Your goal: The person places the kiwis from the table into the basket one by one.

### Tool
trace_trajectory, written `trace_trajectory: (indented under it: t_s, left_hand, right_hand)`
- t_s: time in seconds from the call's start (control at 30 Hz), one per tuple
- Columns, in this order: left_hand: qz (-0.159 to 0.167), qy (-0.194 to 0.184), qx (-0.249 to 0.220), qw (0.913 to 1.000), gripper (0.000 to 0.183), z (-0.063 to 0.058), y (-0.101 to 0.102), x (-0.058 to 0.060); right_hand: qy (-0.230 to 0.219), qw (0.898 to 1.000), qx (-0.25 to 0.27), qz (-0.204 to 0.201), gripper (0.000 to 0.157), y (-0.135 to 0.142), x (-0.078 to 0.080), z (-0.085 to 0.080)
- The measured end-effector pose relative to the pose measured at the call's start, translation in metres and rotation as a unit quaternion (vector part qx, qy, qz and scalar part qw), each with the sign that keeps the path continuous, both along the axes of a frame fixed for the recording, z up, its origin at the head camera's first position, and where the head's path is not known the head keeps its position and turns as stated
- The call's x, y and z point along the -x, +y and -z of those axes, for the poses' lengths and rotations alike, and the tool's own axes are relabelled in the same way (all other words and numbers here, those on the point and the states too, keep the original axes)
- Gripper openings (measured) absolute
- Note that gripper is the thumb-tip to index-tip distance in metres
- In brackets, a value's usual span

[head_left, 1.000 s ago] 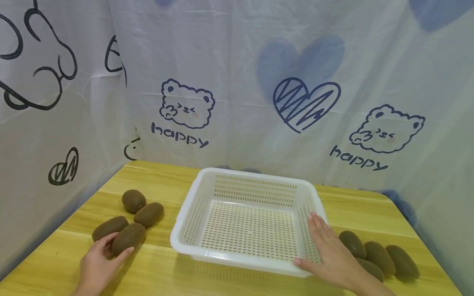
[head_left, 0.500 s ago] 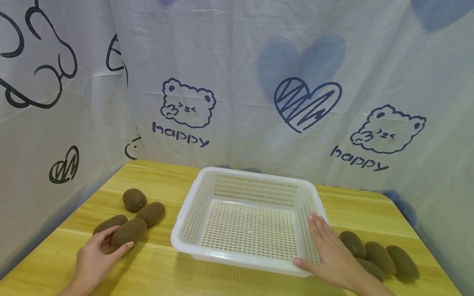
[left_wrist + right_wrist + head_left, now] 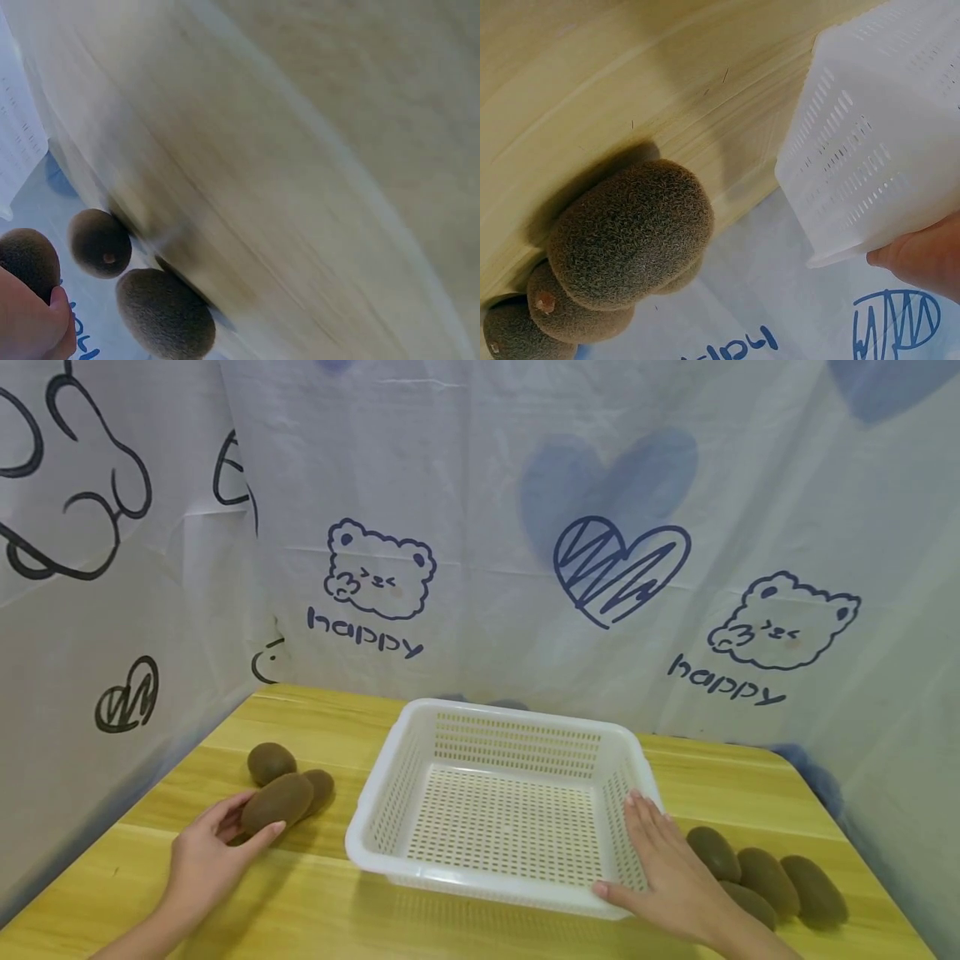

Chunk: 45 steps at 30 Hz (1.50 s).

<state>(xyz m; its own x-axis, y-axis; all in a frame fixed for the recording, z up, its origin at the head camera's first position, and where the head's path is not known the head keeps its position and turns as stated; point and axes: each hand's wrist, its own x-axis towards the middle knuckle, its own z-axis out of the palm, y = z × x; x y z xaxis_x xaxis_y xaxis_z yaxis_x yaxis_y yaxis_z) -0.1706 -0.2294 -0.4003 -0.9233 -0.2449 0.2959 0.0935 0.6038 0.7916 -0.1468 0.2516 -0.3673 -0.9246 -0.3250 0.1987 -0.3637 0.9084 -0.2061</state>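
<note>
In the head view my left hand (image 3: 210, 852) holds a brown kiwi (image 3: 277, 803) between thumb and fingers, raised above the table. Right behind it sit a partly covered kiwi (image 3: 321, 789) and another kiwi (image 3: 272, 764). The left wrist view has the held kiwi (image 3: 30, 259) at its edge, with two more beside it. A white plastic basket (image 3: 510, 885) with slotted walls stands in the middle, and nothing lies inside. My right hand (image 3: 671, 877) rests on the basket's right front corner with fingers straight and thumb spread over the rim.
On the right, several kiwis (image 3: 768, 881) cluster beside my right hand; the right wrist view shows one kiwi (image 3: 634, 232) up close. The yellow wood-grain table (image 3: 300, 910) ends at a printed white curtain (image 3: 480, 527) behind and at the sides.
My left hand has gripped the front kiwi of the left group and lifted it up and slightly right. The left-most kiwi is now hidden from the head view. My right hand and the basket stay put.
</note>
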Motion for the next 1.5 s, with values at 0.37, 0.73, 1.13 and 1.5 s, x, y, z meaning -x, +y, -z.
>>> trace_trajectory:
  t_s: [0.37, 0.73, 1.13, 1.5]
  left_hand:
    - [0.023, -0.011, -0.023, 0.9994, 0.062, -0.011, 0.015, 0.009]
    - [0.052, 0.031, -0.027, 0.9978, 0.056, -0.028, 0.028, 0.018]
    - [0.074, 0.041, -0.06, 0.9946, 0.055, -0.05, 0.047, 0.024]
    - [0.12, 0.045, -0.059, 0.9899, 0.054, -0.06, 0.073, 0.034]
  right_hand:
    - [-0.001, 1.0, 0.009, 0.01, 0.102, 0.001, -0.001, 0.001]
    - [-0.006, 1.0, 0.014, 0.014, 0.102, 0.001, -0.002, 0.001]
    - [-0.014, 1.0, 0.013, 0.017, 0.103, -0.002, -0.002, -0.001]
    - [-0.015, 1.0, 0.017, 0.019, 0.102, -0.002, -0.001, -0.002]
